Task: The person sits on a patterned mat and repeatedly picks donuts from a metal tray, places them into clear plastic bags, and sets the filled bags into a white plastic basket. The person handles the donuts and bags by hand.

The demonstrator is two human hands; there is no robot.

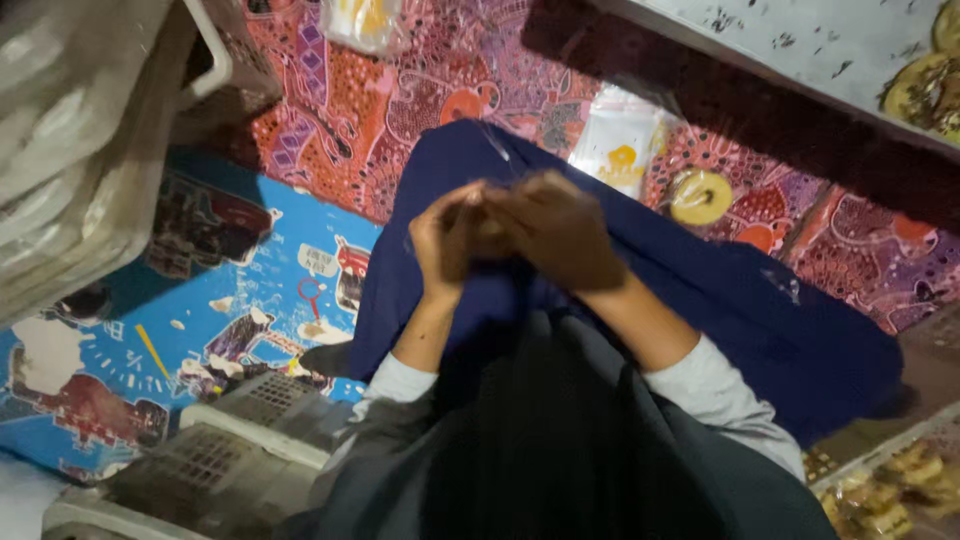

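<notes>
I am seated on the floor with a dark blue cloth (720,300) over my lap. My left hand (445,240) and my right hand (565,232) meet above it, fingers curled around a small brownish item (490,232). Motion blur hides what the item is, and my fingers cover most of it. A round yellow pastry in clear wrap (700,196) lies on the patterned cloth just beyond my right hand. A clear plastic bag with a yellow print (618,148) lies next to it.
White plastic crates (80,140) stack at the left. A white grilled device (215,455) sits at the lower left on a blue cartoon mat (200,290). Trays of pastries stand at the lower right (895,480) and upper right (925,85). A red patterned cloth (400,100) covers the floor ahead.
</notes>
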